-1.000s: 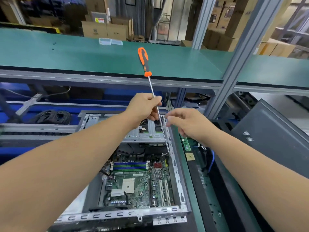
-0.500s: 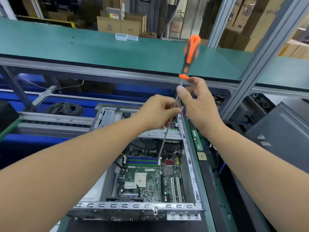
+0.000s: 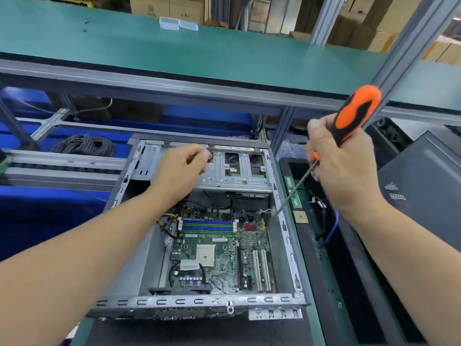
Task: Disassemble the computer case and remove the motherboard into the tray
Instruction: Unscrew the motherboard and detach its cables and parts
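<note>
An open metal computer case (image 3: pixel 289 248) lies on the bench in front of me. Inside it sits the green motherboard (image 3: pixel 222 255) with blue memory slots and white expansion slots. My right hand (image 3: pixel 341 168) grips the orange and black handle of a long screwdriver (image 3: pixel 354 113); its shaft slants down-left, and the tip is at the case's right wall by the board's upper right corner. My left hand (image 3: pixel 182 168) hovers over the silver drive cage (image 3: pixel 237 171) at the back of the case, fingers curled; whether it holds anything small is hidden.
A black tray (image 3: pixel 349 270) with a small green board and blue cable lies right of the case. A dark case panel (image 3: pixel 424 196) leans at far right. A green shelf (image 3: pixel 199 53) overhangs the bench on a metal post (image 3: pixel 404 63). Coiled black cable (image 3: pixel 84 146) lies back left.
My right hand slid up from the shaft to the handle and swung the screwdriver to the right. My left hand let go of the shaft and moved left over the drive cage.
</note>
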